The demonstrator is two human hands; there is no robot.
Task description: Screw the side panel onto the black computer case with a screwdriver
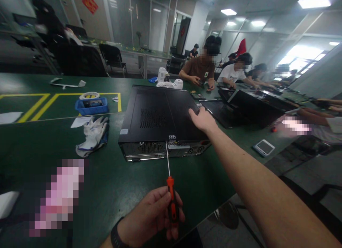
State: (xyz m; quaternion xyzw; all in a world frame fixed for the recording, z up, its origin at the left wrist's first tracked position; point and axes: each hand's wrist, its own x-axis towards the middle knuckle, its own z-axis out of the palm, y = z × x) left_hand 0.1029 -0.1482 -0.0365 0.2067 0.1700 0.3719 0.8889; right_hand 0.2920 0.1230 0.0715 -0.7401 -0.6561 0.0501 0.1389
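- Left hand: gripping screwdriver, tip at rear edge of case.
- Right hand: flat on lid, fingers spread, holding nothing.
- Lid still on; rear fastening apparently unfinished.

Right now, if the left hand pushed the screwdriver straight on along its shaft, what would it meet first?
The rear panel of the computer case; the screwdriver in the left hand already seems to touch it, though depth is unclear.

A black desktop computer case lies flat on the green table, rear panel facing the camera. A red-handled screwdriver points its tip at that panel.
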